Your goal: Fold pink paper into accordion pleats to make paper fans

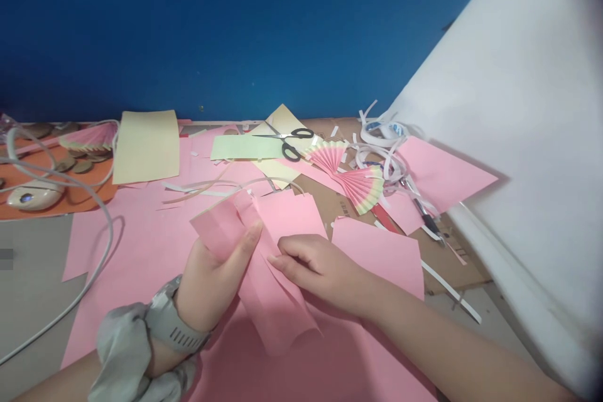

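A folded sheet of pink paper (276, 308) is held up between both hands over the table. My left hand (219, 273) is closed on its left part, thumb lying along the front and the other fingers hidden behind. At the paper's right edge, my right hand (320, 264) pinches with thumb and curled forefinger. Past the hands lie black-handled scissors (288, 138), half spread, on a strip of pale green paper (245, 147). A pleated pink paper fan shaped like a bow (346, 179), with green-yellow edges, rests to the right of them.
Pink sheets (136, 251) cover much of the table. A yellow sheet (147, 147) lies at the back left, near a beige device (35, 195) with a white cable. White paper strips (384, 132) and a pen (426, 220) are at right. Behind stands a blue wall (235, 31).
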